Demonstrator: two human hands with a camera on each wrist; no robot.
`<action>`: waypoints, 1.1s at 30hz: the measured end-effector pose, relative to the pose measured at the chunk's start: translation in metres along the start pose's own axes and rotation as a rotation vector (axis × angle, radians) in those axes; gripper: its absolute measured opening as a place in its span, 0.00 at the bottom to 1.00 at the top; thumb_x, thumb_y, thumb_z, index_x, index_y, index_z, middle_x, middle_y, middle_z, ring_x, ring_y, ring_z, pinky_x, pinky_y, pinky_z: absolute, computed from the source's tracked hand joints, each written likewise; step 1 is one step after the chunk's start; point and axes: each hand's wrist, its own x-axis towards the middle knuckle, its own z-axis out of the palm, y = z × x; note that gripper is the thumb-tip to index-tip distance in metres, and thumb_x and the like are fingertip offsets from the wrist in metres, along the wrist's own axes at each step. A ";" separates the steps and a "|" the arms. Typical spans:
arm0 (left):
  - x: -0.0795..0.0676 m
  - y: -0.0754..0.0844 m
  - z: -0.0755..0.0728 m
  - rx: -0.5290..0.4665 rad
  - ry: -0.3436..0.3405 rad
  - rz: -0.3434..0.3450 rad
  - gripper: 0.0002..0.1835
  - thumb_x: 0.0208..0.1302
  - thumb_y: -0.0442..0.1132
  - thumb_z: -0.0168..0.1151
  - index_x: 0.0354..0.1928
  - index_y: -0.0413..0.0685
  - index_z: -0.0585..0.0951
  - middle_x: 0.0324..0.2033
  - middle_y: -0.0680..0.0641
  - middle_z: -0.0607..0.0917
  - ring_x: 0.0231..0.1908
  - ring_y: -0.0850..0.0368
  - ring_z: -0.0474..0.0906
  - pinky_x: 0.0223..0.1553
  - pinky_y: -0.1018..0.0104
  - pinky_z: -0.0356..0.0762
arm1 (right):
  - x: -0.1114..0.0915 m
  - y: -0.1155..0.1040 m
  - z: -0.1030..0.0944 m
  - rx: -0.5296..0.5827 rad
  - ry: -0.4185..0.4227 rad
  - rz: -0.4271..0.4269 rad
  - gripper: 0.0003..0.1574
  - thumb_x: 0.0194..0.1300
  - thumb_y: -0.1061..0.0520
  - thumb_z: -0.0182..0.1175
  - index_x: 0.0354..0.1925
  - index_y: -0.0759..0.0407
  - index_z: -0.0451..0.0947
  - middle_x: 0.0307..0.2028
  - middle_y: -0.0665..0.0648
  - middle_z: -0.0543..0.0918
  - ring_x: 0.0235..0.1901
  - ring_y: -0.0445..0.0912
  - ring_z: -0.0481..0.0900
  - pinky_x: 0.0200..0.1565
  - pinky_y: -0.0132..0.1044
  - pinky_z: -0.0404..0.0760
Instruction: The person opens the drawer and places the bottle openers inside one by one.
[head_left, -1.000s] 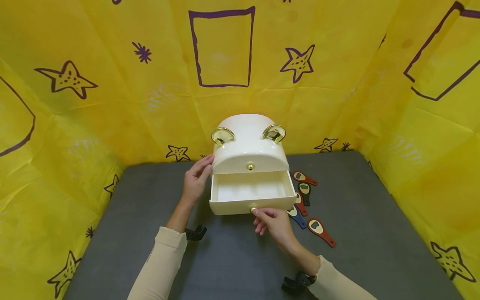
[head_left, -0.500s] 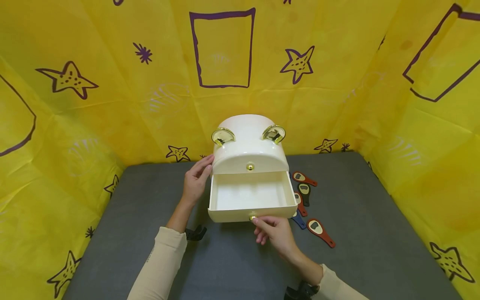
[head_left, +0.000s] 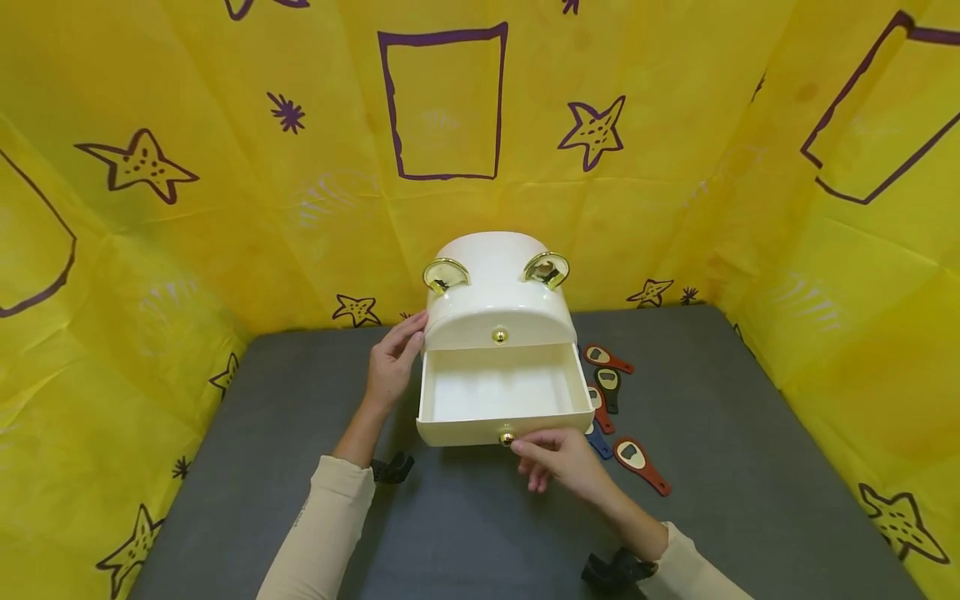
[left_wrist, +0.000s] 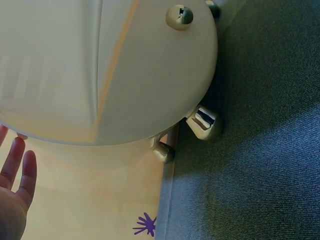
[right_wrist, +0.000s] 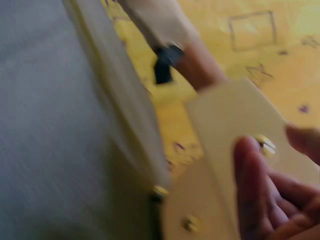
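A white storage box (head_left: 498,312) with gold ear-shaped trims stands on the table, its lower drawer (head_left: 495,429) pulled out and empty inside. My left hand (head_left: 390,362) rests its extended fingertips on the box's left side; in the left wrist view the fingers (left_wrist: 15,160) lie at the curved shell. At the drawer front, my right hand (head_left: 566,458) is beside the gold knob (head_left: 507,437), its thumb and fingertips very near. The right wrist view, blurred, shows the knob (right_wrist: 265,145) between the parted thumb and forefinger.
Several bottle openers lie right of the box: a red one (head_left: 609,359), a black one (head_left: 608,389), a blue one (head_left: 600,442) and a nearer red one (head_left: 641,465). A gold knob (head_left: 499,336) marks the upper compartment. Yellow patterned cloth (head_left: 337,167) surrounds the grey table (head_left: 465,533).
The lower drawer has come further out toward me. My right hand moved nearer with it, then loosened from the knob and shifted slightly right. My left hand has stayed on the box's side.
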 end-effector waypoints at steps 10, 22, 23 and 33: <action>0.001 -0.005 0.001 0.010 0.001 -0.004 0.16 0.67 0.24 0.55 0.55 0.25 0.77 0.59 0.28 0.76 0.57 0.73 0.74 0.57 0.81 0.73 | -0.014 -0.036 -0.094 0.007 -0.290 -0.246 0.14 0.70 0.66 0.54 0.43 0.79 0.78 0.27 0.48 0.86 0.20 0.43 0.82 0.19 0.36 0.82; 0.003 -0.032 -0.004 0.006 0.051 0.017 0.16 0.67 0.26 0.56 0.55 0.28 0.78 0.59 0.30 0.77 0.57 0.73 0.75 0.57 0.79 0.74 | 0.078 -0.001 -0.162 0.003 0.084 0.104 0.15 0.72 0.54 0.56 0.38 0.60 0.86 0.26 0.52 0.86 0.22 0.39 0.80 0.31 0.32 0.85; 0.002 -0.033 -0.005 0.007 0.054 0.012 0.16 0.67 0.26 0.56 0.55 0.28 0.78 0.59 0.30 0.77 0.57 0.73 0.75 0.58 0.80 0.73 | 0.086 0.004 -0.161 -0.069 0.126 0.142 0.16 0.71 0.53 0.57 0.40 0.64 0.85 0.27 0.55 0.86 0.22 0.40 0.80 0.32 0.35 0.86; 0.002 -0.012 0.000 -0.002 0.010 -0.010 0.16 0.67 0.24 0.54 0.56 0.25 0.76 0.60 0.27 0.75 0.57 0.75 0.74 0.58 0.80 0.73 | 0.124 0.031 -0.142 -0.856 0.234 0.218 0.20 0.63 0.56 0.56 0.14 0.57 0.70 0.11 0.49 0.66 0.15 0.43 0.63 0.19 0.33 0.63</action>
